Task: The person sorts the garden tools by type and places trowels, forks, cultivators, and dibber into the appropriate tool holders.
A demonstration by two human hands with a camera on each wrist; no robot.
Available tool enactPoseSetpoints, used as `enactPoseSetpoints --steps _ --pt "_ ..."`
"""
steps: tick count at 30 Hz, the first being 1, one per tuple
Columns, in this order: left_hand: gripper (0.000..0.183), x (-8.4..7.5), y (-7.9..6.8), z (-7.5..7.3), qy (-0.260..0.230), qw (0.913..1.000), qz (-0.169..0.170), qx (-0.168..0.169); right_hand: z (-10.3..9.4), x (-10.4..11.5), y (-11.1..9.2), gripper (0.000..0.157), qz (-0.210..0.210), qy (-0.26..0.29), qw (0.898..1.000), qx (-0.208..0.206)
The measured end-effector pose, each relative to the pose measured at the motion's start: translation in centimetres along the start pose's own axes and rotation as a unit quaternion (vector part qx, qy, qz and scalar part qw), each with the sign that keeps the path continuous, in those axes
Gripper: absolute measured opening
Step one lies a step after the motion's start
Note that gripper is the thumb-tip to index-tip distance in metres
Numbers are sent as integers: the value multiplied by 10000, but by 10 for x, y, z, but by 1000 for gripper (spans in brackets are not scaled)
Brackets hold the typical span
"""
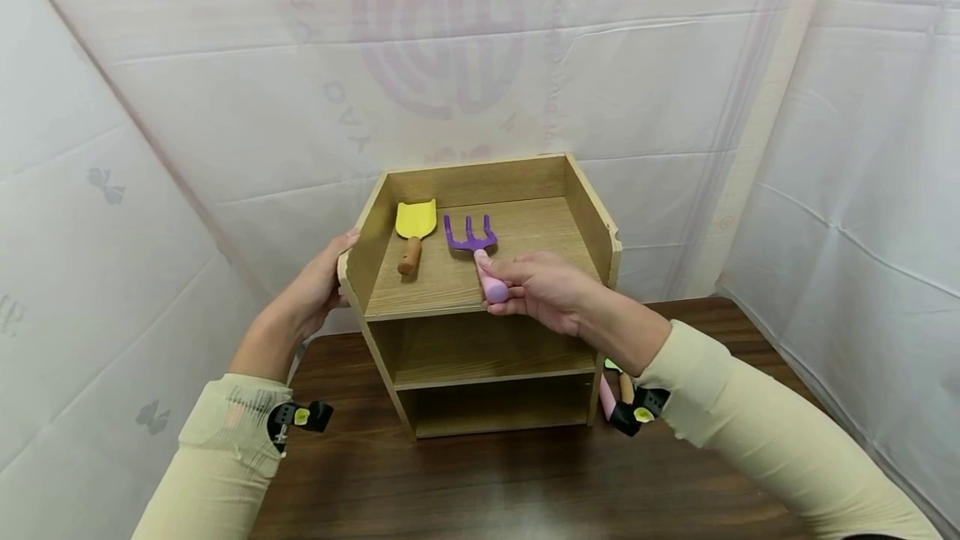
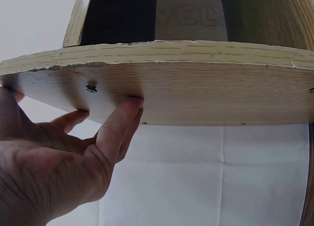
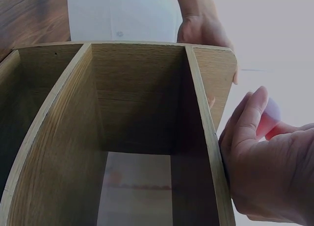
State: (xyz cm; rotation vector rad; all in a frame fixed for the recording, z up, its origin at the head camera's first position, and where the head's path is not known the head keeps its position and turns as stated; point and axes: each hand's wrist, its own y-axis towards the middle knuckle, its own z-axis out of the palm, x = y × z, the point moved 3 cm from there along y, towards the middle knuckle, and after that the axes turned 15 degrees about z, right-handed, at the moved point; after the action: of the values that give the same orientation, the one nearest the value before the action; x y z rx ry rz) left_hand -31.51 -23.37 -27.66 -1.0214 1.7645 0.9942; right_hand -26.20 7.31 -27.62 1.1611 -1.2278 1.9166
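Observation:
My right hand [image 1: 547, 290] pinches the pink handle [image 1: 489, 273] of a toy hand fork, whose three purple prongs [image 1: 470, 233] point away over the top shelf. In the right wrist view the handle's rounded end [image 3: 269, 117] shows between thumb and fingers of that hand [image 3: 267, 162], close beside the upper board's front edge. A yellow toy shovel [image 1: 417, 222] with a wooden handle lies on the top shelf, left of the fork. My left hand [image 1: 315, 282] rests against the wooden shelf unit's left side panel [image 2: 196, 88], its extended fingertips [image 2: 130, 102] touching the outer face.
The wooden shelf unit [image 1: 495, 377] has two lower compartments and stands on a dark wood table [image 1: 480, 490]. Beside its right side, partly behind my right wrist, lie tools with pink [image 1: 607, 397] and wooden handles [image 1: 626, 388]. White sheeting [image 1: 660, 90] hangs behind and at both sides.

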Motion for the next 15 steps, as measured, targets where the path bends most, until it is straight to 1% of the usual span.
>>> enactPoseSetpoints --steps 9,15 --pt "75 0 0 -2 -20 10000 -48 -85 1 1 2 34 8 27 10000 -43" --pt "74 -1 -2 -2 -9 10000 -64 -55 1 0 4 38 -11 -1 10000 -8"
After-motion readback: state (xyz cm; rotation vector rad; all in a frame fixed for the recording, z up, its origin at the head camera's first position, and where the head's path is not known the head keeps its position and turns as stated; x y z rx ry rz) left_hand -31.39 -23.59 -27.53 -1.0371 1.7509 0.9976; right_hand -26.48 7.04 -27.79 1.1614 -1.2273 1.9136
